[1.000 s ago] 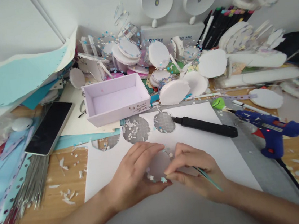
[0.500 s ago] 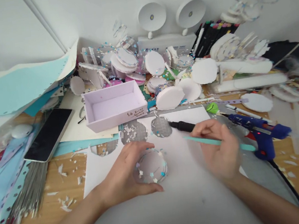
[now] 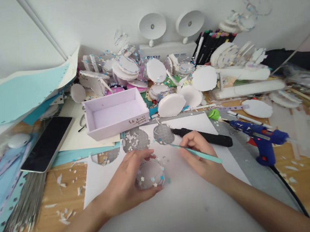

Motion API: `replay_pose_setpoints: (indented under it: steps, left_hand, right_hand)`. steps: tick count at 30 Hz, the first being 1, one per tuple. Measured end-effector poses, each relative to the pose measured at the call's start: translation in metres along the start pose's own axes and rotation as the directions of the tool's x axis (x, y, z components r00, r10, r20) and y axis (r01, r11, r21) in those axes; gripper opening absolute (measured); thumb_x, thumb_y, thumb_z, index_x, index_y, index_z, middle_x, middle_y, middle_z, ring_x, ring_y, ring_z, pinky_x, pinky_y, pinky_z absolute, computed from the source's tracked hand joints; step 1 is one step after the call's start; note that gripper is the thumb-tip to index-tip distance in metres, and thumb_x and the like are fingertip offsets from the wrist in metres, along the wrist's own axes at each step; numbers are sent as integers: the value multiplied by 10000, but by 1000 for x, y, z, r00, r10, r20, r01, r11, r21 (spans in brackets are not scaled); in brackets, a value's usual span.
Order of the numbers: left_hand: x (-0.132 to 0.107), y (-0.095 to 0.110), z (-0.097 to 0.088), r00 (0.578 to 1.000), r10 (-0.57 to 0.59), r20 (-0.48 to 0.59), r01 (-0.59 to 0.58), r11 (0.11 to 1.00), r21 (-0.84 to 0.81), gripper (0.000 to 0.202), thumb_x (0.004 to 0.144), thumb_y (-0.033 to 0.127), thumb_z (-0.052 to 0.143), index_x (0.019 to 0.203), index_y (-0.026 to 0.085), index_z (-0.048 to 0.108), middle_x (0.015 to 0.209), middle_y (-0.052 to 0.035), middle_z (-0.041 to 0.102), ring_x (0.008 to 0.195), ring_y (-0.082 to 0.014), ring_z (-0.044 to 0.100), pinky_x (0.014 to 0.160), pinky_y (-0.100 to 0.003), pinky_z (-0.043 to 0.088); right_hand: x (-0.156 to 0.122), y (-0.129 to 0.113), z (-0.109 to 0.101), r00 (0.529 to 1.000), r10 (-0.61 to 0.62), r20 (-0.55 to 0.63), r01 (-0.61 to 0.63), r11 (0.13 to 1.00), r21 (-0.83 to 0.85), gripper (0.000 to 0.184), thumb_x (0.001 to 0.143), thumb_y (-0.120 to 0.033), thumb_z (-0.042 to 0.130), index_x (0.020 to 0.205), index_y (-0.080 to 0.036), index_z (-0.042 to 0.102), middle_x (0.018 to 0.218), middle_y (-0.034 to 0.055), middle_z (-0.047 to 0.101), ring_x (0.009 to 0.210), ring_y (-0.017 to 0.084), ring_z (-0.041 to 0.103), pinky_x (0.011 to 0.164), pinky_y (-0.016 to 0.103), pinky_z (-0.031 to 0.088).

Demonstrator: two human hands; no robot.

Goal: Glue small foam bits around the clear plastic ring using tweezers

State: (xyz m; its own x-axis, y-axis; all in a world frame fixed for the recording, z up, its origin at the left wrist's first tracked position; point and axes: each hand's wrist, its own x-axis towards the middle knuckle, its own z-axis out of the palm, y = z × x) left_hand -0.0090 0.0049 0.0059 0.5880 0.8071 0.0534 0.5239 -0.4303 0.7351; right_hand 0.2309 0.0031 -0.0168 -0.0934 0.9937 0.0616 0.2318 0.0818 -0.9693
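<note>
My left hand [image 3: 126, 181] is curled round a small round clear piece [image 3: 150, 175] dotted with tiny blue and white flower bits, holding it on the white sheet [image 3: 181, 195]. My right hand [image 3: 199, 155] pinches a thin teal stick [image 3: 202, 154] like a pen, its tip pointing left toward the round piece, a short gap away. The sheet has round holes cut along its far edge [image 3: 135, 140], with a grey cutting mat showing through.
A black pen-like tool [image 3: 203, 137] lies just beyond my right hand. A blue glue gun [image 3: 259, 139] rests at the right with its cord running toward me. A lilac open box [image 3: 115, 113], a phone [image 3: 47, 143], paper stacks and many white foam discs crowd the back.
My right hand swung out to the right with the teal stick, then came back toward the round piece. My left hand has kept hold of the piece, now tilted up.
</note>
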Motion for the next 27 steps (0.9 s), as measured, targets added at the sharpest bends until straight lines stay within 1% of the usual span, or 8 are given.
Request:
replay_pose_setpoints:
  steps: [4,7,11,14,18,20,23,27]
  left_hand:
    - [0,-5,3,1000,-11,16,11,1000,-16,770,733,360,764,1327,279,282,1259,-101,531,1130,-277,543,921,-419,481]
    - [0,-6,3,999,29,35,-29,1000,4,818,712,414,781,1337,272,272,1289,-108,511,1164,-284,518,954,-429,460]
    - [2,-3,1,995,94,28,-95,994,45,913,672,490,791,1368,245,253,1319,-131,477,1194,-302,482,991,-450,424]
    - [3,-3,0,989,149,-15,-148,989,27,918,674,491,785,1378,230,256,1347,-141,450,1229,-310,448,1023,-461,390]
    - [6,-3,0,973,198,-122,-198,980,16,803,699,435,772,1334,227,324,1343,-136,451,1244,-309,426,1041,-467,356]
    - [6,-3,0,974,188,-126,-187,982,20,763,708,411,769,1317,227,347,1305,-127,478,1211,-298,448,1018,-454,372]
    - [5,-2,0,981,170,-93,-169,985,19,670,717,400,762,1256,225,405,1165,-96,544,1083,-268,511,931,-414,422]
    - [5,-2,0,975,205,-84,-202,979,39,614,708,404,763,1190,218,431,1000,-61,570,921,-237,539,827,-383,439]
  right_hand:
    - [1,5,-1,999,4,34,-5,999,43,118,899,-222,503,842,-234,400,712,-38,452,538,89,369,467,221,287]
    - [0,5,-1,996,-17,86,12,998,60,120,902,-213,493,838,-232,394,698,-44,431,519,83,337,461,222,273]
    - [-3,5,-2,989,-66,129,57,996,68,128,890,-184,486,833,-235,384,696,-46,434,511,82,345,451,216,275]
    - [-5,6,-2,985,-70,158,62,997,54,148,874,-161,482,826,-240,366,689,-50,437,501,82,351,442,212,280]
    - [-4,6,0,983,-70,170,79,996,-46,172,843,-138,492,810,-239,357,673,-56,419,500,81,354,449,212,284]
    - [-4,5,1,980,-74,187,92,992,-89,179,833,-134,496,802,-236,353,666,-59,409,499,78,346,456,214,283]
    - [-4,3,1,969,-76,235,108,986,-127,191,820,-131,504,790,-232,345,654,-65,398,492,72,341,461,214,277]
    - [-4,0,2,959,-78,274,130,975,-178,200,792,-99,500,790,-229,348,646,-72,394,483,65,342,471,213,279]
